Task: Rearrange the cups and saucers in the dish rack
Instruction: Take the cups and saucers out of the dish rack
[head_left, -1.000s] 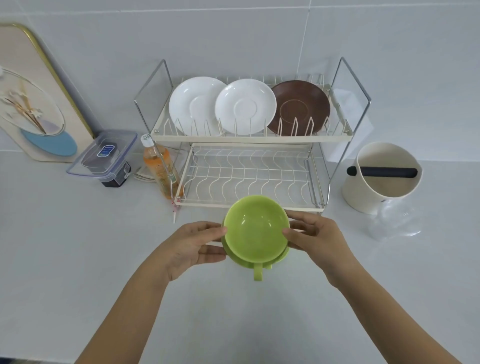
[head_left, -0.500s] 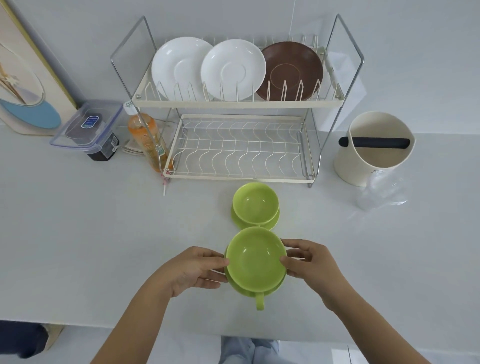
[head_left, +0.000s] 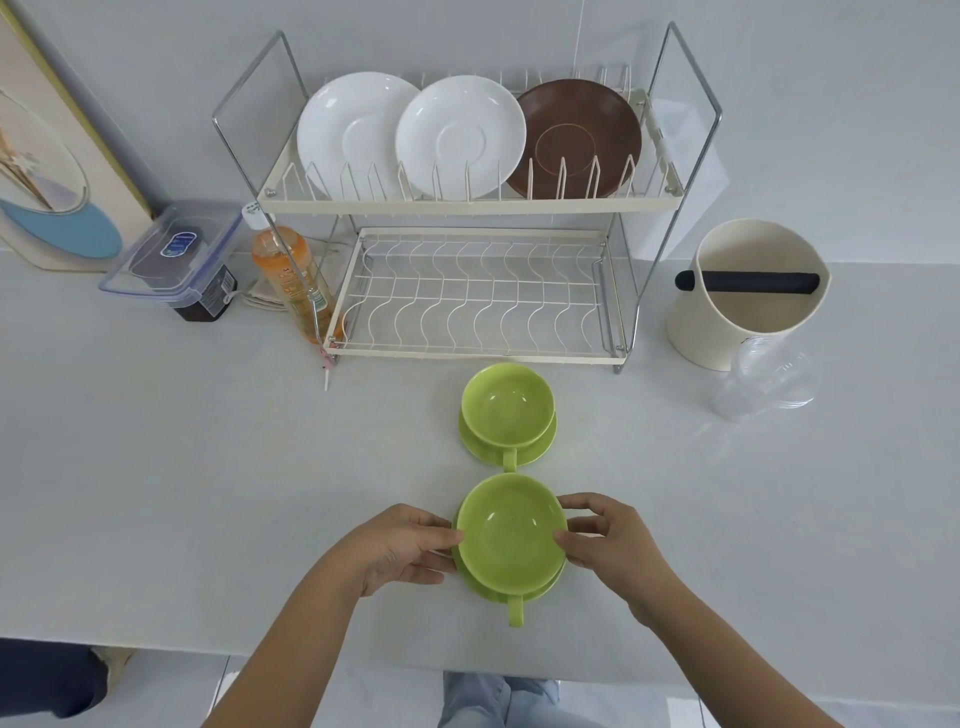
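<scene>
Head view: left hand (head_left: 402, 548) at nine o'clock and right hand (head_left: 605, 540) at three pinch the cup (head_left: 511, 535); one slip and it tips off its saucer (head_left: 511, 592).

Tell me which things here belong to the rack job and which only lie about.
Job: dish rack, two white saucers, brown saucer, near green cup held by left hand and right hand, far green cup.
Idle: orange bottle, lidded box, cream bin.

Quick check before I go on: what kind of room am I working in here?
Most likely a home kitchen counter: a two-tier dish rack holding saucers stands against a tiled wall, with an orange bottle beside it and green cups on saucers on the white countertop.
</scene>
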